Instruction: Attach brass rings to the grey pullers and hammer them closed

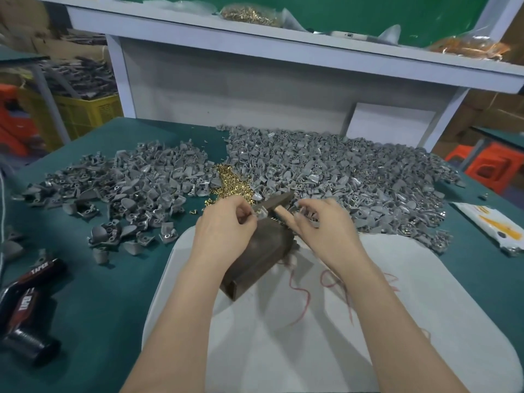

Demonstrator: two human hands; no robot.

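My left hand pinches a small grey puller over the top of a dark iron block. Close to its right, my right hand curls its fingers at the edge of the big puller heap; what they hold is too small to tell. A hammer with a dark head and pale wooden handle lies between the two hands. A heap of small brass rings sits just beyond the hands. Grey pullers lie in a left pile and a larger right pile.
The iron block rests on a white cloth pad with red thread on the green table. Black tape rolls lie at the left, a white packet at the right. A white shelf holds bags of brass parts.
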